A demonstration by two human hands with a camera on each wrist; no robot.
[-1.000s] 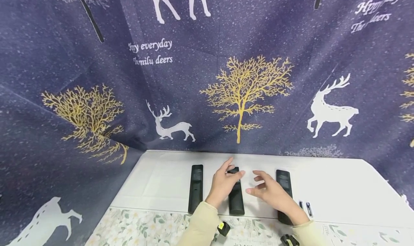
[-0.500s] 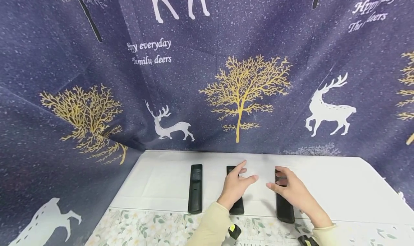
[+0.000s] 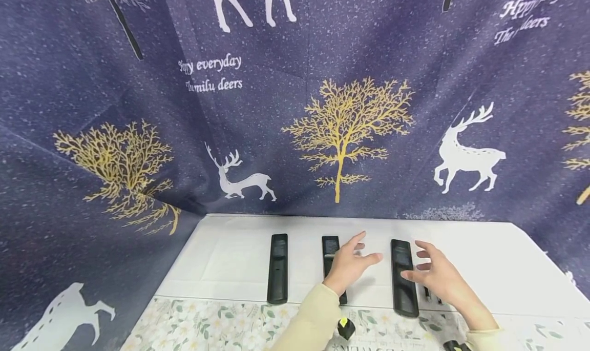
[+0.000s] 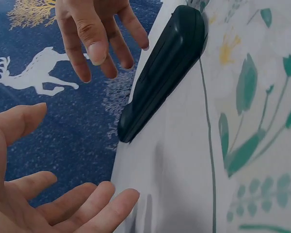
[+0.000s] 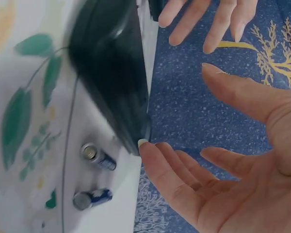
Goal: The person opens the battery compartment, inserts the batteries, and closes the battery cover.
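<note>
Three long black remote controls lie on the white tabletop: a left one (image 3: 278,269), a middle one (image 3: 330,244) and a right one (image 3: 403,284). My left hand (image 3: 348,266) hovers beside the middle remote, fingers loosely spread and nothing between them, its wrist covering part of that remote. To the right of the right remote, my right hand (image 3: 438,276) curves loosely with thumb and fingers apart, holding nothing; its thumb tip overlaps that remote's edge. Two small cylindrical batteries, one nearer the remote (image 5: 99,156) and one farther off (image 5: 92,198), lie by it, partly hidden under the right hand in the head view.
A flowered cloth (image 3: 207,320) covers the table's near edge. Behind the white surface (image 3: 230,253) hangs a dark blue curtain (image 3: 276,110) printed with deer and trees. Black wrist devices (image 3: 345,329) sit by both sleeves.
Both hands have moved to the right, the left from over the middle remote, the right across the right remote to its far side. The remotes stay in place.
</note>
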